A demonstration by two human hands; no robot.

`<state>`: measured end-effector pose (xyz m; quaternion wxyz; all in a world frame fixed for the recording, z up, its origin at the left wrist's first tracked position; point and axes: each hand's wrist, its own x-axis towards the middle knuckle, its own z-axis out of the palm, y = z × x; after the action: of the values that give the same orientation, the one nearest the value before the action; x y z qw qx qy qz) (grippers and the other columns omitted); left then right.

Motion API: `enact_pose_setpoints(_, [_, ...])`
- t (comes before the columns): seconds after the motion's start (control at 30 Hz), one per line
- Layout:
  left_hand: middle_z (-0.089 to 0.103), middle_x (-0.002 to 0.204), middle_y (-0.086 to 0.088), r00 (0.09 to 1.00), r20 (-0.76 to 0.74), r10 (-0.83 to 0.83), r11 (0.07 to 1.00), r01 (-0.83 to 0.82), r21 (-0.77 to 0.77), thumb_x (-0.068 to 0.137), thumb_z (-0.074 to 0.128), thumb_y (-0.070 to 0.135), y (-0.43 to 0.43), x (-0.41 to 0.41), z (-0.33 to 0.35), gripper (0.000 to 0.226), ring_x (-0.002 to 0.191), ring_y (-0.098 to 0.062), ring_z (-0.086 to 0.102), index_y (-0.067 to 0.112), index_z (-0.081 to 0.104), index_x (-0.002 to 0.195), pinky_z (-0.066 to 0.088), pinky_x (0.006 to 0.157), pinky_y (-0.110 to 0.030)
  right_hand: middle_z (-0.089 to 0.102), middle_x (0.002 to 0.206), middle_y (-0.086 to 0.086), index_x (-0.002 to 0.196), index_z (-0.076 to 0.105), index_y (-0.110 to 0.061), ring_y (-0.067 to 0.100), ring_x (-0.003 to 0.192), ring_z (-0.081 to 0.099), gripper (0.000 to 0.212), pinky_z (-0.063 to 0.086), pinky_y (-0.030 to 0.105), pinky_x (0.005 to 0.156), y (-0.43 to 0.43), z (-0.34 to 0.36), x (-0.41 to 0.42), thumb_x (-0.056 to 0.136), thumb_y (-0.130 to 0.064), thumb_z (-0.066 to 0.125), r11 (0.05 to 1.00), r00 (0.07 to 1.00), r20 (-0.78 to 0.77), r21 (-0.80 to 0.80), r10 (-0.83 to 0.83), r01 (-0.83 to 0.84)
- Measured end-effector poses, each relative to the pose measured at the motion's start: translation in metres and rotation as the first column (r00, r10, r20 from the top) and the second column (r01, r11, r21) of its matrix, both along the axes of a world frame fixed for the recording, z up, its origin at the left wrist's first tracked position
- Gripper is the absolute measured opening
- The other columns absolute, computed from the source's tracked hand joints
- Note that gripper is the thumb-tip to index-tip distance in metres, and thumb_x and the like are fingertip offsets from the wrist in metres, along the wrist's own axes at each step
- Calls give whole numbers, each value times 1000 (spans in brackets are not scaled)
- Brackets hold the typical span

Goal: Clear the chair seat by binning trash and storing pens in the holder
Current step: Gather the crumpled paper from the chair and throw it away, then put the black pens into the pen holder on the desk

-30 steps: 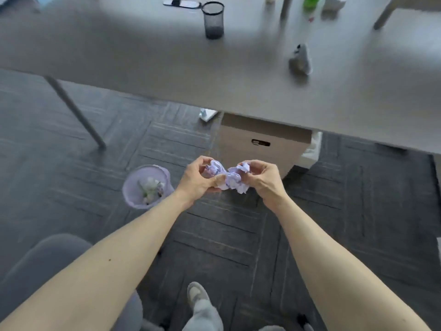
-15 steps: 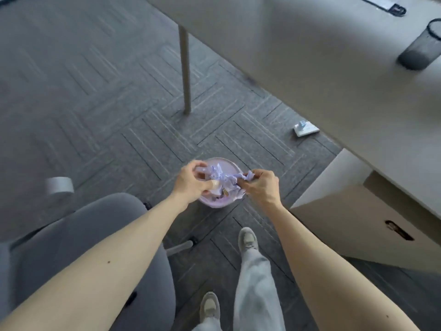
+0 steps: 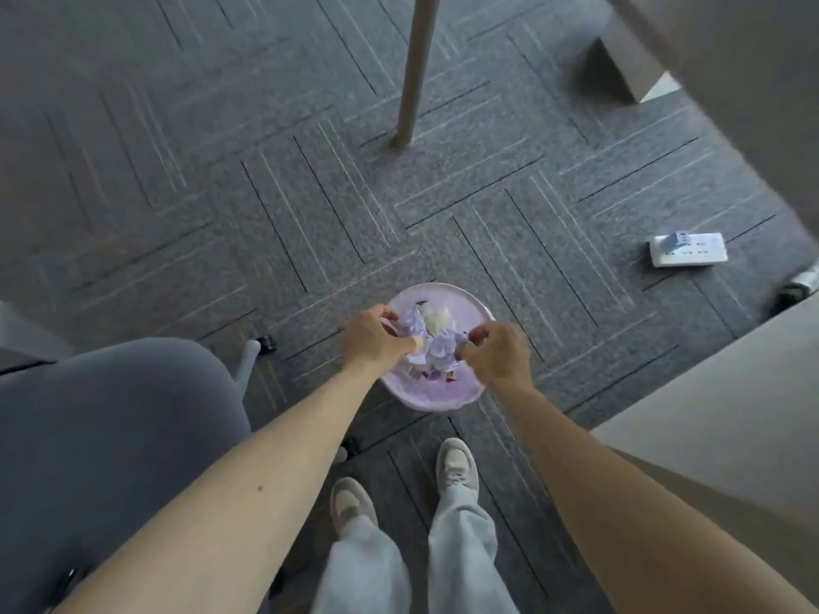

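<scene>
grey carpet (image 3: 310,179), both hands pinching crumpled paper (image 3: 436,350) over lilac bin (image 3: 432,398), chair (image 3: 111,427) left

Round lilac plastic waste bin (image 3: 436,398) on the floor directly below the fingers (image 3: 470,344), grey padded chair seat (image 3: 111,432) to their left, white power strip (image 3: 688,249) far right, desk leg (image 3: 414,68) beyond.

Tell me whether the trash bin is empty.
Not empty. The bin already holds a pale wad, and both hands grip crumpled purple paper over its opening.
</scene>
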<state>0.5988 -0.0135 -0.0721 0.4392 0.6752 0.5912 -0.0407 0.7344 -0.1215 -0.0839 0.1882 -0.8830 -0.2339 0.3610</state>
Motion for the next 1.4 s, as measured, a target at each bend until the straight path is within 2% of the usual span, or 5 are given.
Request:
enact_pose_setpoints(0.23, [63,129,-9,999,33,-32,987,36,-154,77,81,20,-4,-19,-54,71,114,-22,62,13,48,140,46,85,-26,66,120,17,124,61,-1,33,112,60,39,48,42,97,1,-38,-4,86,5,57,984,987,-71,-98,144,-151])
enact_pose_setpoints(0.47, [69,116,-2,985,106,134,982,-117,-149,82,72,20,-14,-53,-26,39,102,-16,65,19,65,121,48,84,-26,77,86,9,106,73,-11,24,77,73,21,59,40,82,13,-9,-31,88,-9,63,994,984,-148,71,96,-86])
enact_pose_setpoints(0.8, [70,89,9,901,175,396,918,-385,-92,78,74,33,-11,-163,56,11,91,-14,68,41,68,82,59,84,-41,63,54,-1,80,71,-12,1,39,55,24,47,18,45,74,78,-126,89,-33,66,894,891,-140,199,432,-402])
enact_pose_setpoints(0.93, [65,79,5,872,199,446,893,-449,-34,84,71,18,-12,-222,91,11,80,-19,66,28,70,88,60,76,-36,67,65,2,85,73,-19,18,56,64,13,59,38,64,80,100,-187,88,-28,65,856,851,-172,257,497,-448])
enact_pose_setpoints(1.4, [62,82,0,888,76,454,878,-460,130,80,76,19,-51,-508,90,15,76,-13,56,14,72,93,44,67,-24,71,79,-1,77,72,-26,20,72,68,6,60,35,72,34,94,-429,81,-25,68,823,795,-220,216,565,-525])
